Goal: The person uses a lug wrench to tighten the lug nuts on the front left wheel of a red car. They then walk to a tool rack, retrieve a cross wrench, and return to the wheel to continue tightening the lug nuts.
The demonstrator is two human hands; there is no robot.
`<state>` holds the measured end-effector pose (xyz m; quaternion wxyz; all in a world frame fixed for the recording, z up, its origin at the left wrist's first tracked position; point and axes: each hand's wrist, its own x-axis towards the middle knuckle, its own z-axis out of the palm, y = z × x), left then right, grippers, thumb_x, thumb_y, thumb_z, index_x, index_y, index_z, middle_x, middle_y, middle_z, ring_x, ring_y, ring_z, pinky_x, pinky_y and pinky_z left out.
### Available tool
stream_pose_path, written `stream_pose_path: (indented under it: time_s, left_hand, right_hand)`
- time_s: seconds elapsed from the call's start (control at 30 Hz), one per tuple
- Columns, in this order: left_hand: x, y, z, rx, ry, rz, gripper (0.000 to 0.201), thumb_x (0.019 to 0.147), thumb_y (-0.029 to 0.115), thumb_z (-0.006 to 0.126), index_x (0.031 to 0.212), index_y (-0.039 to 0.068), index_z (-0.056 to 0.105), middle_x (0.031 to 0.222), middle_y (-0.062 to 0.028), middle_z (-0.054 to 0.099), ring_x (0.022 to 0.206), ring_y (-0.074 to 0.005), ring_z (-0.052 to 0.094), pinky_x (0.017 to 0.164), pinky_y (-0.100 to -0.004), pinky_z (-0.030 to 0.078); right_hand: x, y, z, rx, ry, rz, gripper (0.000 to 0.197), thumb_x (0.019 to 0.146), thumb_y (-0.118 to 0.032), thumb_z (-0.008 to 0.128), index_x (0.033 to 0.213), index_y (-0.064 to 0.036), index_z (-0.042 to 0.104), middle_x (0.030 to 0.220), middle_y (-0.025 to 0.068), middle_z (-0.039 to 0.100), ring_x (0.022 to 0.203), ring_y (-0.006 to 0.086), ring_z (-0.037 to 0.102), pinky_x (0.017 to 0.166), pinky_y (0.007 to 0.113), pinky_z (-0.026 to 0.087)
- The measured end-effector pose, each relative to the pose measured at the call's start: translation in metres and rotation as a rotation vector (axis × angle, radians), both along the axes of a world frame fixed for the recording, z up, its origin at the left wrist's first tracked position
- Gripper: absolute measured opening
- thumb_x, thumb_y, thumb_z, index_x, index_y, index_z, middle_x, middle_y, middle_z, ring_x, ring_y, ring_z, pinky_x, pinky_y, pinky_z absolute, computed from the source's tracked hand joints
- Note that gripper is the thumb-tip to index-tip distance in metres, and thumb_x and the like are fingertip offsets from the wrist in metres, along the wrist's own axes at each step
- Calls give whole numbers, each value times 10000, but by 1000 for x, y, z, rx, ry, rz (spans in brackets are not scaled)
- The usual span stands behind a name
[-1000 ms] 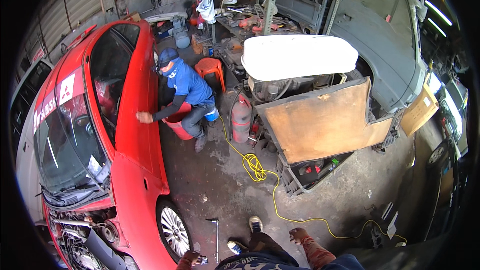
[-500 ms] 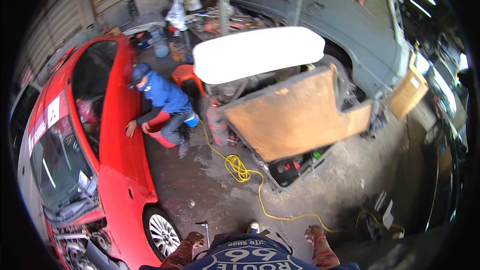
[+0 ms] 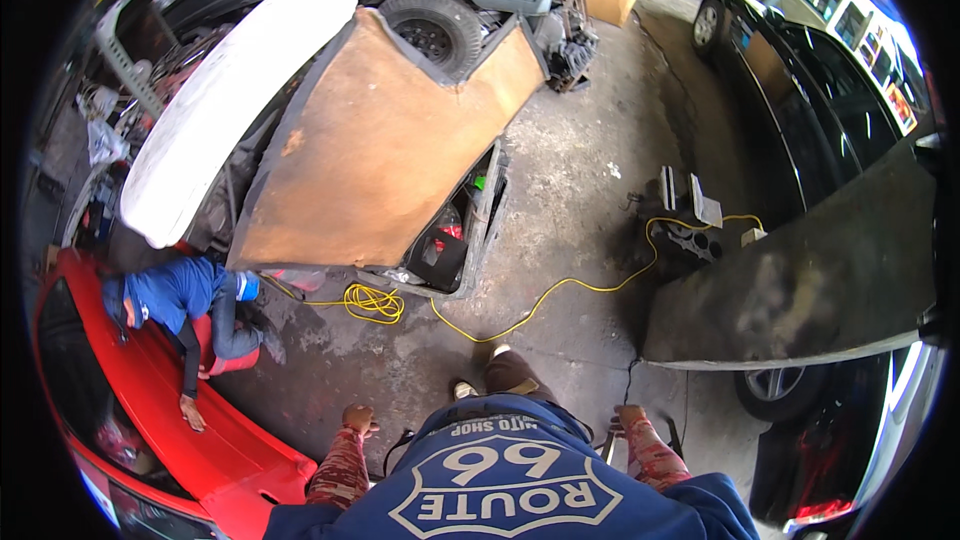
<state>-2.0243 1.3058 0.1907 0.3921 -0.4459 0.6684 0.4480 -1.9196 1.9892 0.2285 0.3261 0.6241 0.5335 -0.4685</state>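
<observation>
Both my arms hang at my sides in red-and-white patterned sleeves. My left hand (image 3: 358,418) is over the floor left of my waist, its fingers loosely bent and apart, nothing visible in it. On the other side my right hand (image 3: 628,420) hangs with fingers loosely apart, also holding nothing that I can see. Thin dark and silvery bars (image 3: 609,445) show close to it; what they belong to is hidden by my body. My blue shirt (image 3: 500,475) covers the lower middle, and my shoes (image 3: 465,390) stand on the concrete floor.
A yellow cord (image 3: 540,302) crosses the floor ahead. A tan panel (image 3: 360,150) and white bumper-like part (image 3: 240,100) lie beyond. A co-worker (image 3: 175,295) sits beside the red car (image 3: 190,410). At right are a dark car (image 3: 800,110) and a dark panel (image 3: 800,270).
My view has turned to the right: the red car and co-worker now lie farther left and lower, and the dark car shows at right. My hands still hang at my sides.
</observation>
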Motion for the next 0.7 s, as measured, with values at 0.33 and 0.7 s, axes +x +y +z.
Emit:
stream_pose_path:
  time_s: [0.33, 0.7]
  left_hand:
    - [-236, 204, 27, 296, -117, -719, 458, 936, 427, 562, 1247, 92, 584, 1125, -98, 668, 896, -205, 673, 682, -350, 502]
    - [-528, 562, 118, 453, 495, -1289, 576, 937, 415, 612, 1329, 6, 510, 1194, -183, 645, 1094, -258, 620, 952, -348, 483]
  right_hand:
    - [-26, 38, -30, -71, 23, -306, 321, 956, -298, 543, 1210, -104, 565, 1036, 118, 678, 819, 298, 680, 669, 461, 508]
    - [-376, 298, 59, 124, 400, 132, 404, 921, -308, 641, 1216, -36, 596, 1017, 133, 689, 784, 235, 693, 675, 423, 528]
